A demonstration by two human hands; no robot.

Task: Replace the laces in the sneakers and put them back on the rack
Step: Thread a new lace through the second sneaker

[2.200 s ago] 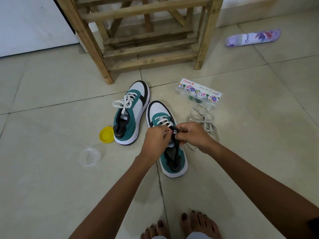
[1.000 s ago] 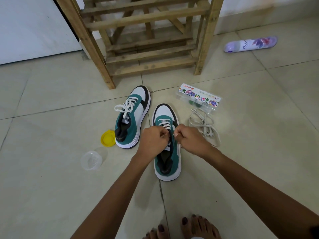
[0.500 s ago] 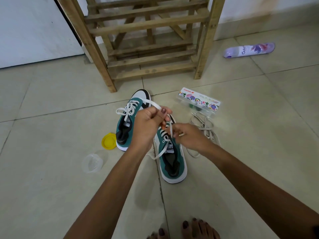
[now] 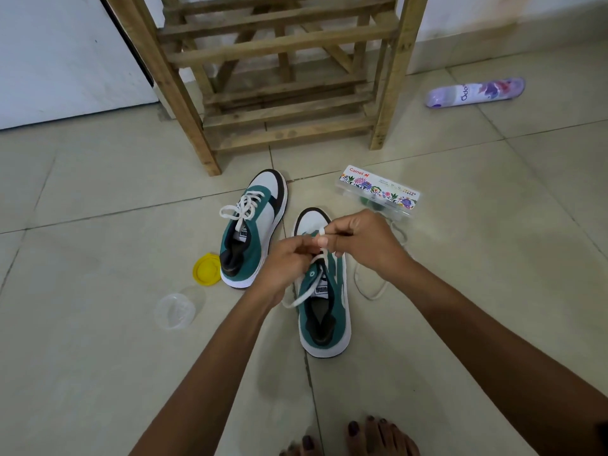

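Two green, white and black sneakers stand on the tiled floor. The left sneaker (image 4: 254, 230) is laced and tied with a white bow. Over the right sneaker (image 4: 324, 311) my left hand (image 4: 289, 264) and my right hand (image 4: 363, 245) both pinch its white lace (image 4: 304, 296), my right hand holding a loop of it. One loose lace end trails off the shoe's left side. The wooden rack (image 4: 273, 70) stands just behind the shoes, its lower shelves bare.
A heap of old laces (image 4: 375, 287) lies right of the shoe, partly under my right wrist. Behind it sits a clear Camel paint box (image 4: 378, 192). A yellow lid (image 4: 206, 269) and clear cup (image 4: 174, 311) lie left, a purple spray can (image 4: 473, 92) far right. My bare toes (image 4: 358, 437) show below.
My left hand, raised with the lace half a second ago, has come down to the shoe. My right hand has risen over the toe with a loop of lace. The shoe shifted slightly.
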